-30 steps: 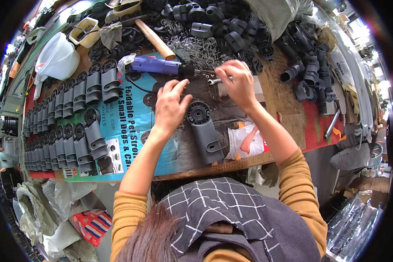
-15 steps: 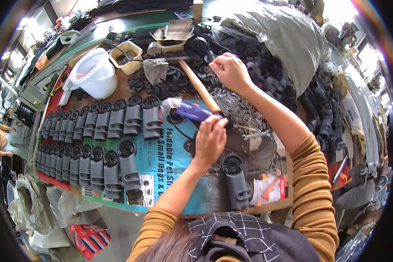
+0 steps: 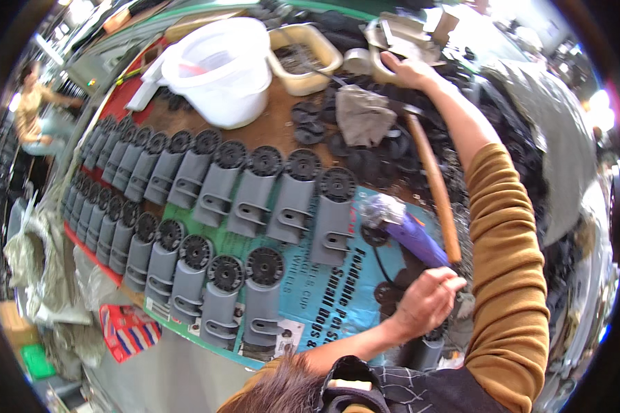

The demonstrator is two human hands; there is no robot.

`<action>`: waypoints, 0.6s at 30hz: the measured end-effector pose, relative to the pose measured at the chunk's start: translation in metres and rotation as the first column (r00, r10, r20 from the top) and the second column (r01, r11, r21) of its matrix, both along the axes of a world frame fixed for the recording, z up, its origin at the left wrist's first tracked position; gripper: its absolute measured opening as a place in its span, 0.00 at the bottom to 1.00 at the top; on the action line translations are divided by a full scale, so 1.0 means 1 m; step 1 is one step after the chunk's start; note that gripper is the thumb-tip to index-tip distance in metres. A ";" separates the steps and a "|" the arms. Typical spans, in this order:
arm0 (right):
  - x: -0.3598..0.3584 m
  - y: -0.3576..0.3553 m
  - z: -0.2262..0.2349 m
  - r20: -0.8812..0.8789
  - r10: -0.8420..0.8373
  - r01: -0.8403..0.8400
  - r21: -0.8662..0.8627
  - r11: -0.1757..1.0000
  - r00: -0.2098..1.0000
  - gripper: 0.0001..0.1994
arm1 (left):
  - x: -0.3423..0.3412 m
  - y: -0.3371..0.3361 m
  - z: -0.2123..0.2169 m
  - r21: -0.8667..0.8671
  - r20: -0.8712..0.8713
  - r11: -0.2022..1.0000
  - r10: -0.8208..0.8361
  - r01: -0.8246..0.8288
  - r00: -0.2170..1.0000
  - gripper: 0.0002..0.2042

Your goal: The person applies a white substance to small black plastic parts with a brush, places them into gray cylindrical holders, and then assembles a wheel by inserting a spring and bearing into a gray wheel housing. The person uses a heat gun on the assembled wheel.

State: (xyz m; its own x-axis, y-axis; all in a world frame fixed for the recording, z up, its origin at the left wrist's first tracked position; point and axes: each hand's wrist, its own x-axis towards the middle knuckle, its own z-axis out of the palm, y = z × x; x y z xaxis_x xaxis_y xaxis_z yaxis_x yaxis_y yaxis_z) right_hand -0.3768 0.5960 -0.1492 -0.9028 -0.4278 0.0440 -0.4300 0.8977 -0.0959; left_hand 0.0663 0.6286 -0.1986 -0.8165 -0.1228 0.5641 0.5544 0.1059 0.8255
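Left hand (image 3: 424, 303) bunched, right hand (image 3: 412, 72) at full stretch: a knock is risked at both ends!

The left fingers are drawn in narrow at the lower end of the rounded purple plastic power tool (image 3: 417, 239); whether anything is pinched cannot be told. Farther out, the cream plastic tub (image 3: 377, 69) is reached by the right hand, its grip hidden too. That tub could be tipped if its rim is caught, the long brown wooden handle (image 3: 432, 182) knocked by a dropped right arm, the thin black cable (image 3: 384, 267) snagged by a leftward sweep.
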 end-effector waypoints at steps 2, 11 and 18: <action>-0.022 -0.006 0.000 -0.045 0.157 -0.148 0.149 0.978 0.987 0.43 | 0.002 0.001 0.001 0.037 0.038 0.999 -0.006 0.004 0.999 0.16; -0.049 -0.019 -0.012 0.275 -0.132 0.149 -0.044 0.988 0.952 0.24 | 0.010 0.008 -0.002 0.093 0.101 0.994 -0.070 0.061 0.992 0.18; -0.059 0.001 -0.035 0.375 -0.008 0.312 -0.759 0.572 0.927 0.24 | 0.010 0.011 -0.004 0.090 0.087 0.994 -0.075 0.067 0.993 0.18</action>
State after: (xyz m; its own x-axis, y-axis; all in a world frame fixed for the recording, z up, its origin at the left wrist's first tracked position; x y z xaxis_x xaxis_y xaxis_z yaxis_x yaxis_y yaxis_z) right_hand -0.4354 0.5970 -0.1844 -0.9796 -0.2009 0.0097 -0.0986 0.4379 -0.8936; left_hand 0.0765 0.6392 -0.2025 -0.8720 -0.1085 0.4774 0.4807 -0.0052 0.8769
